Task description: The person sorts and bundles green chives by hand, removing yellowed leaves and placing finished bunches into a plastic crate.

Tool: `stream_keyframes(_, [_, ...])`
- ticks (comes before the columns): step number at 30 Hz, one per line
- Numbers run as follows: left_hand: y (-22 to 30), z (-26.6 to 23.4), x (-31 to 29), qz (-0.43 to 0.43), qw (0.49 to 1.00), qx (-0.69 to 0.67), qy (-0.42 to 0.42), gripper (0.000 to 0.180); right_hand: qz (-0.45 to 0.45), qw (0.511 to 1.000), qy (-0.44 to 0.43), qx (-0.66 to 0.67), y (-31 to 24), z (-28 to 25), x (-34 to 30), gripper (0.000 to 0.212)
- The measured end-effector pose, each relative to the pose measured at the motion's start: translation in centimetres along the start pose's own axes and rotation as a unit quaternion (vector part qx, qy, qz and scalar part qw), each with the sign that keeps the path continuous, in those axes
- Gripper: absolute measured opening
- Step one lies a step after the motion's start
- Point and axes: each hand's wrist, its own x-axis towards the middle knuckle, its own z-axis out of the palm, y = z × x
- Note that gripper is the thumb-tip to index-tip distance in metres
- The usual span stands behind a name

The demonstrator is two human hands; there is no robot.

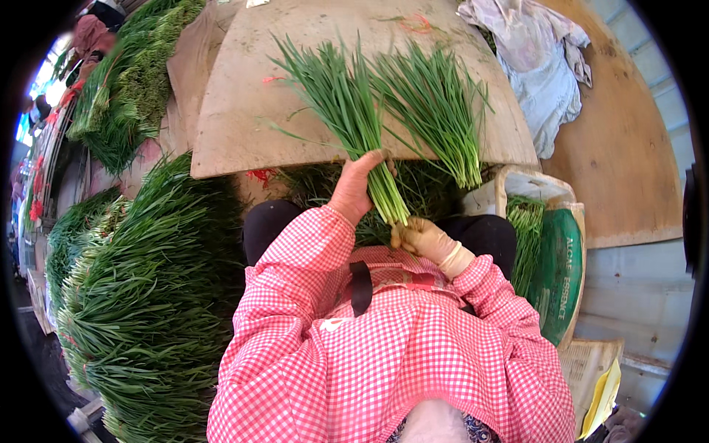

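Resting bunch (436, 107) lay over the near edge of the tabletop (244, 96) toward its right corner, held bunch (353, 111) crossed that edge further left, cloth (535, 74) lay along the right edge, bin (543, 183) sat off the near right corner, heap of greens (155, 288) off the near left.

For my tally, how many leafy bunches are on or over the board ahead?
2: the held bunch in the left hand, and the lying bunch to its right on the board. More may lie beyond the frame.

Pale wood tbl (240, 111) ahead, brown board (628, 162) to R, blue-grey panels (628, 295) beside it, bright light (55, 92) far L.
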Motion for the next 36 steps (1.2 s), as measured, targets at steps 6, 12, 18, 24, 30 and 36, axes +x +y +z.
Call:
stream_keyframes(6, [0.3,0.2,-0.5,-0.029,0.997,-0.054,-0.037,0.016,-0.063,0.993,0.096,-0.006,1.9,-4.4,0.3,0.014])
stream_keyframes(12, [-0.5,-0.5,-0.9,-0.053,0.995,-0.028,-0.081,0.024,-0.068,0.953,0.031,0.294,-1.3,1.1,1.0,0.040])
stream_keyframes(18, [-0.7,-0.4,-0.5,-0.069,0.992,-0.080,-0.066,0.021,-0.014,0.972,-0.041,0.229,0.2,1.7,1.0,0.028])
stream_keyframes(24, [0.6,0.4,-1.0,-0.070,0.987,-0.120,-0.083,0.016,-0.055,0.989,-0.014,0.138,0.2,2.4,-0.4,0.039])
stream_keyframes(30, [1.2,0.2,-1.4,-0.048,0.991,-0.093,-0.084,0.015,0.033,0.999,0.040,-0.014,1.4,-0.3,-2.2,0.039])
stream_keyframes(36, [0.4,0.5,-1.1,-0.008,0.975,0.220,-0.012,0.034,-0.074,0.899,0.148,-0.405,0.9,-4.7,-1.9,0.051])
